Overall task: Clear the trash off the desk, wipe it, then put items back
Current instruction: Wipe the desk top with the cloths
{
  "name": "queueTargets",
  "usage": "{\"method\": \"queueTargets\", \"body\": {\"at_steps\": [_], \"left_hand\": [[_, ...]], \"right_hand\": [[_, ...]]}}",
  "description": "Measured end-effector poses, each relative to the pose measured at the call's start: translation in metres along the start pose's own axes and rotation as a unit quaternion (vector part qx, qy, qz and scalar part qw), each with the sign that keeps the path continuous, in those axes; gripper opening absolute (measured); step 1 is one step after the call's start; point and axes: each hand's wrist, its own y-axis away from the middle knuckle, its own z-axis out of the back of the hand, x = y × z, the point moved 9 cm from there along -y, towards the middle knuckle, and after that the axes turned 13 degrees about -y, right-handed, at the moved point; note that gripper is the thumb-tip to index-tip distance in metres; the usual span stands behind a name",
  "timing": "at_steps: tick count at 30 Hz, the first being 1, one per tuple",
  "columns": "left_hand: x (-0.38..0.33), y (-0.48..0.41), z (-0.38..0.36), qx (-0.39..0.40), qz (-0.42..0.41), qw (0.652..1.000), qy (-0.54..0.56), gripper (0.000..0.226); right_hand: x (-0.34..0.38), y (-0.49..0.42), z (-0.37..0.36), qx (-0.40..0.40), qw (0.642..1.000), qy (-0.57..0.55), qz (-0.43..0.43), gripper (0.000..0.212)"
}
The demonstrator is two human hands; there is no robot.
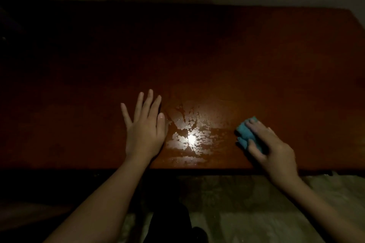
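Right hand (274, 144) grips a blue cloth (246, 134) on the near right of the desk (197, 55); left hand (144, 124) lies flat, fingers spread. Wiping looks under way (wet streaks (189, 134) shine between them); no trash shows, and returning items remains.

head view, steeply down over desk (237, 55)
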Motion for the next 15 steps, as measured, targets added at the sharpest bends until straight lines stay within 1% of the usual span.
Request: {"method": "queueTargets", "body": {"at_steps": [1,2,3,4,7,8,10,12,15], "left_hand": [[0.000,0.000,0.000,-0.001,0.004,1.000,0.001,0.059],[0.001,0.001,0.000,-0.001,0.007,1.000,0.002,0.059],[0.002,0.001,0.000,-0.002,0.009,1.000,0.003,0.058],[0.003,0.001,-0.001,-0.002,0.011,1.000,0.004,0.057],[0.008,0.003,-0.002,0.000,0.029,0.999,0.014,0.056],[0.010,0.003,-0.003,0.002,0.039,0.999,0.020,0.055],[0.015,0.000,-0.004,0.010,0.062,0.997,0.036,0.056],[0.021,-0.005,-0.006,0.013,0.077,0.996,0.039,0.056],[0.027,-0.016,-0.006,0.011,0.063,0.997,0.035,0.056]], "right_hand": [[0.000,0.003,-0.002,-0.061,0.997,0.016,-0.049,0.050],[0.007,0.009,-0.011,-0.105,0.991,0.022,-0.085,0.046],[0.020,0.014,-0.026,-0.122,0.988,0.015,-0.095,0.043],[0.037,0.017,-0.046,-0.113,0.990,0.003,-0.079,0.042],[0.085,0.028,-0.097,-0.013,0.999,0.007,0.041,0.043],[0.092,0.028,-0.103,0.018,0.997,0.012,0.079,0.043],[0.094,0.019,-0.101,0.057,0.990,0.018,0.124,0.043],[0.084,0.002,-0.095,0.071,0.989,0.020,0.126,0.044],[0.068,-0.035,-0.086,0.063,0.995,0.027,0.075,0.047]]}}
